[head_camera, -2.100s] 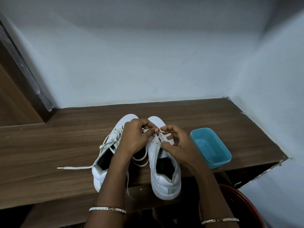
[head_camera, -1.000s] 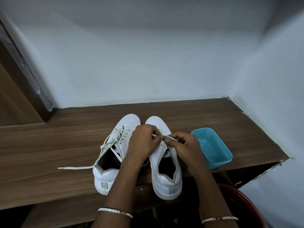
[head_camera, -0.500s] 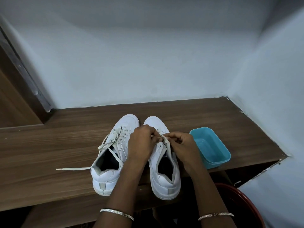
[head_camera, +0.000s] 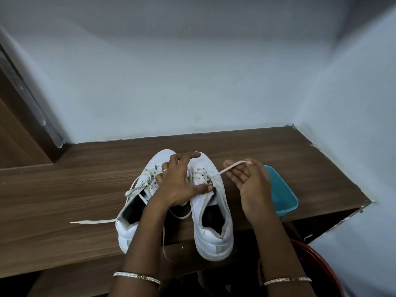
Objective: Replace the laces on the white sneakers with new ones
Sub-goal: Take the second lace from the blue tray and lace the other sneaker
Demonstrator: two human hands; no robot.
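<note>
Lace (head_camera: 227,168) runs taut from the upper eyelets of the right sneaker (head_camera: 214,221) to my right hand (head_camera: 250,185), which pinches it near the tip between thumb and fingertip. My left hand (head_camera: 177,185) lies across both shoes, fingers mostly straight, thumb pressing beside the eyelets to pin the shoe down. Both sneakers stand toes to the wall, heels at the worktop's (head_camera: 64,189) front edge, right of middle. The left sneaker (head_camera: 128,224) is loosely laced, one end trailing left. A blue tub (head_camera: 282,196) sits near the front right corner. I judge the lace soft, light and limp. It is best held near its stiffer tip and drawn straight out so it slides rather than snags.
</note>
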